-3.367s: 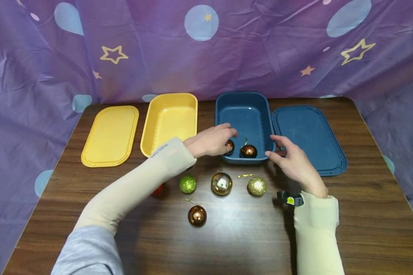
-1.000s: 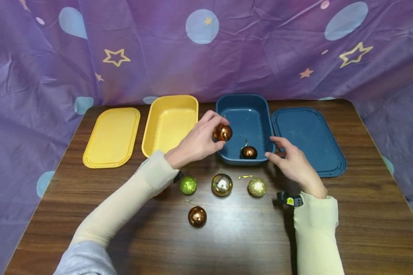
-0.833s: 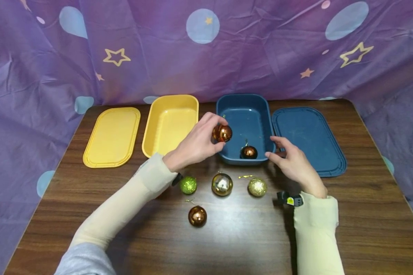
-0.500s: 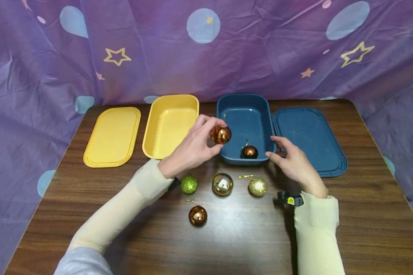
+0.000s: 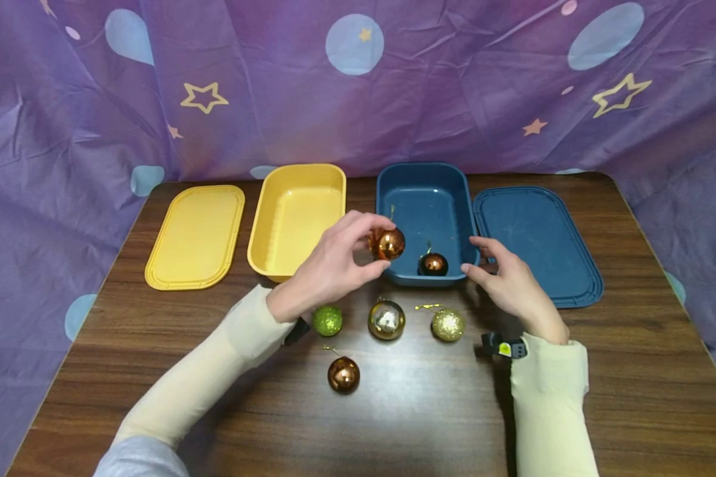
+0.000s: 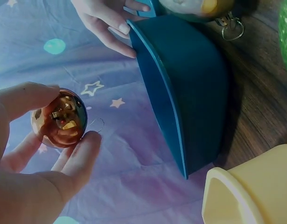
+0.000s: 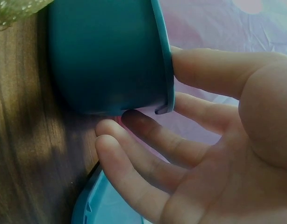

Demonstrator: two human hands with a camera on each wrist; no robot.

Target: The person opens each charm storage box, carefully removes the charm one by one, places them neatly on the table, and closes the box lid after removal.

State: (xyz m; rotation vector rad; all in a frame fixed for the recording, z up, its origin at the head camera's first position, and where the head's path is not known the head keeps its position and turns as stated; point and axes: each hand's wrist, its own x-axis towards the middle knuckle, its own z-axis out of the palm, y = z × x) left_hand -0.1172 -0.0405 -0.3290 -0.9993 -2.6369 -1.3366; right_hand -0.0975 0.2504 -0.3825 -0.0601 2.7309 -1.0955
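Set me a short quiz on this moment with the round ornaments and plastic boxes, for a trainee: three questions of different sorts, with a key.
1. Open question: What does the left hand hold, and does that thing touch the blue rectangular plastic box?
2. True or false: The flat blue plastic lid lies to the right of the blue box.
3. Fill in: In the head view, between the glittery green ball ornament and the glittery gold ball ornament lies a ______ ball.

Key:
1. A glossy brown ball ornament; no, the left wrist view shows it apart from the box.
2. True.
3. Shiny, smooth gold ball.
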